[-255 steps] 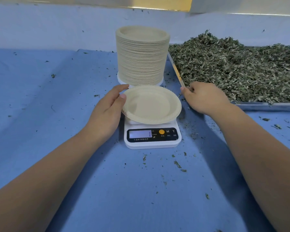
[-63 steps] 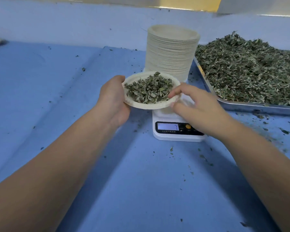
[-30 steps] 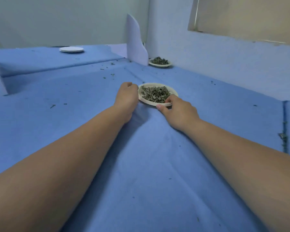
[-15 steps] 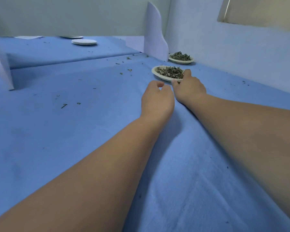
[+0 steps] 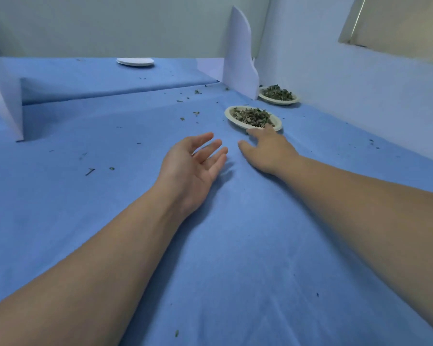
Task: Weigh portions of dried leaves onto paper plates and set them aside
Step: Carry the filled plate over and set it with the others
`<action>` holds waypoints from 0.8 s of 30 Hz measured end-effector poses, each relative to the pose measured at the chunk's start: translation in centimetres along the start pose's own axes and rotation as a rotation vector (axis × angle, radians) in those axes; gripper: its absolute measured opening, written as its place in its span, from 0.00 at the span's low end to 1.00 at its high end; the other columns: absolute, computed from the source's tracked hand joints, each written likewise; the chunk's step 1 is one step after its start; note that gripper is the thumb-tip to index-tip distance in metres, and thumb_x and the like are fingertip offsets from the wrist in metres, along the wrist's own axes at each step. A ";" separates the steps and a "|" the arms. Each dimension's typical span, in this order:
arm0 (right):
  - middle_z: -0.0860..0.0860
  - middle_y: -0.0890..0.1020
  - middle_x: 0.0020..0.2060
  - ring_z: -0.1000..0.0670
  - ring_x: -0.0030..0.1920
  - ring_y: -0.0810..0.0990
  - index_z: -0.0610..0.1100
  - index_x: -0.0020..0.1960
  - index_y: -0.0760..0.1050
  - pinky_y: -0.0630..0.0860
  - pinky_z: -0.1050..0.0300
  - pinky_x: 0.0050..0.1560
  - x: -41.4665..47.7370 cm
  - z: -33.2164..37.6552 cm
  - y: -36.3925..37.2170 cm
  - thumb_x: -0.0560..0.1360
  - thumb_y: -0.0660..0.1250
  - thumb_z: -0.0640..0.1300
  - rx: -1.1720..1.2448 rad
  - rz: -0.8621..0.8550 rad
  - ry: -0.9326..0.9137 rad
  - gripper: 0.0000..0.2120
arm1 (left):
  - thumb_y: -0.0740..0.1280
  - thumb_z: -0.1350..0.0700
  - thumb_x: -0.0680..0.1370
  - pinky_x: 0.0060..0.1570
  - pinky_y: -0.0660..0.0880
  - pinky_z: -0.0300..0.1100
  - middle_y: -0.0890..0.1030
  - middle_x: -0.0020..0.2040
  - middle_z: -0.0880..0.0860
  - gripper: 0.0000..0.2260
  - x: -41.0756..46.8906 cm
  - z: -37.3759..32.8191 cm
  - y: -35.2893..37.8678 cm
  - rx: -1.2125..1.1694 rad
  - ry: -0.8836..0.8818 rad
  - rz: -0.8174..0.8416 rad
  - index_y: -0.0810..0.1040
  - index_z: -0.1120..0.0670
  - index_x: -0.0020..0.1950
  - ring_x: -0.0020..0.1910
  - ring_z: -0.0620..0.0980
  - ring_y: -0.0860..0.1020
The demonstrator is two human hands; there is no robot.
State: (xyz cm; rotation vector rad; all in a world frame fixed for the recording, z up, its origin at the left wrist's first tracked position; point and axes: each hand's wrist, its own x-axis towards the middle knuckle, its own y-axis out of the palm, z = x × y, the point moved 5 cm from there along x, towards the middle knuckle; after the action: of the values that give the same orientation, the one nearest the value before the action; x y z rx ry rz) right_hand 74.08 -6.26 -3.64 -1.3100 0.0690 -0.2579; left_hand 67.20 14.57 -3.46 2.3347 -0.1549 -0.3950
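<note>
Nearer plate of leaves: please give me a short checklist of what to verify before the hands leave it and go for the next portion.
1. Nearer plate of leaves lies flat on the blue cloth: ok.
2. It is apart from the farther plate, with bare cloth between them: ok.
3. Left hand is open and holds nothing: ok.
4. Right hand is clear of the plate: not ok, its fingers are at the near rim.
5. The portion has the right weight: cannot tell, no scale is in view.
</note>
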 end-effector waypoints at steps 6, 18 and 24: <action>0.44 0.56 0.80 0.40 0.77 0.63 0.54 0.77 0.66 0.62 0.43 0.75 5.0 0.8 1.3 0.77 0.55 0.66 0.013 0.005 0.000 0.31 | 0.57 0.49 0.85 0.64 0.78 0.55 0.83 0.61 0.65 0.21 2.0 -2.1 -2.5 -0.273 -0.026 0.010 0.78 0.62 0.67 0.60 0.64 0.82; 0.40 0.71 0.69 0.37 0.68 0.72 0.43 0.72 0.69 0.68 0.44 0.69 12.2 1.7 1.6 0.80 0.58 0.57 0.056 -0.101 -0.054 0.25 | 0.56 0.42 0.85 0.65 0.75 0.55 0.82 0.63 0.64 0.26 2.9 -1.8 -2.8 -0.363 -0.149 0.032 0.78 0.62 0.67 0.66 0.63 0.79; 0.39 0.73 0.69 0.37 0.67 0.73 0.43 0.72 0.69 0.70 0.45 0.65 11.1 2.3 1.1 0.80 0.59 0.52 0.050 -0.105 -0.102 0.23 | 0.57 0.42 0.84 0.64 0.77 0.54 0.82 0.63 0.63 0.25 2.5 -1.6 -2.6 -0.306 -0.149 0.053 0.78 0.61 0.67 0.63 0.62 0.81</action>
State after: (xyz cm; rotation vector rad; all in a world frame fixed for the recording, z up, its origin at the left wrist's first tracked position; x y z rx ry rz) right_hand 85.43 -6.29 -3.04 -1.2770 -0.0919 -0.2803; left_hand 70.08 16.93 -4.84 1.9974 -0.2120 -0.5276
